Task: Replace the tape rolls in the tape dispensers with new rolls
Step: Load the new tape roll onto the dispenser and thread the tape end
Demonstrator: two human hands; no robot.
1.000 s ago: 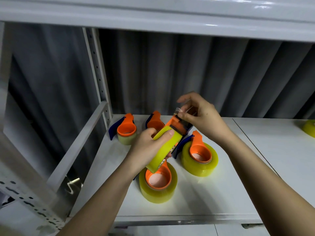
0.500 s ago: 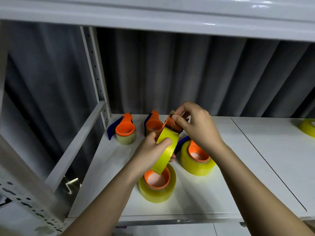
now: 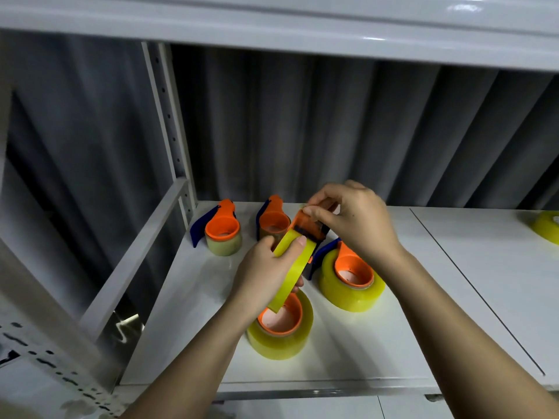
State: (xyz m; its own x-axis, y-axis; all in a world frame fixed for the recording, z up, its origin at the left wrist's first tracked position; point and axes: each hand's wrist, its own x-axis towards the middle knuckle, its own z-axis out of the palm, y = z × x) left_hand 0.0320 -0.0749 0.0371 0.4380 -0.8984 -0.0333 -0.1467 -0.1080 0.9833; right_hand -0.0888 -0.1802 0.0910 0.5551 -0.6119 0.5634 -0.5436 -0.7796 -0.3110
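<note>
**Both hands on one dispenser above the shelf**

At far left a grey upright (image 3: 169, 122) with a row of holes carries a slanted rail (image 3: 136, 261) down toward the camera. Beside it, on the white shelf (image 3: 348, 352), stands a small dispenser (image 3: 222, 228), orange hub and blue handle, with a thin pale roll on it. Just right of that a second small dispenser (image 3: 273, 220) stands at the back, partly hidden by the hands.

The left hand (image 3: 266, 276) grips the held roll (image 3: 295, 267), a full yellow one seen edge-on and tilted, thumb across its face and fingers curled behind. This roll sits in the held dispenser (image 3: 308, 226), raised above the shelf. Below the left hand a front dispenser (image 3: 281, 325) lies flat with a thick yellow roll round its orange hub.

The right hand (image 3: 357, 219) pinches the orange top end of the held dispenser between thumb and forefinger (whether tape lies under the fingertips cannot be told). Under its wrist a right dispenser (image 3: 352, 275), also with a thick yellow roll, lies on the shelf, just beside the front one.

At far right, well apart, a spare roll (image 3: 547, 226) is cut by the frame edge.
</note>
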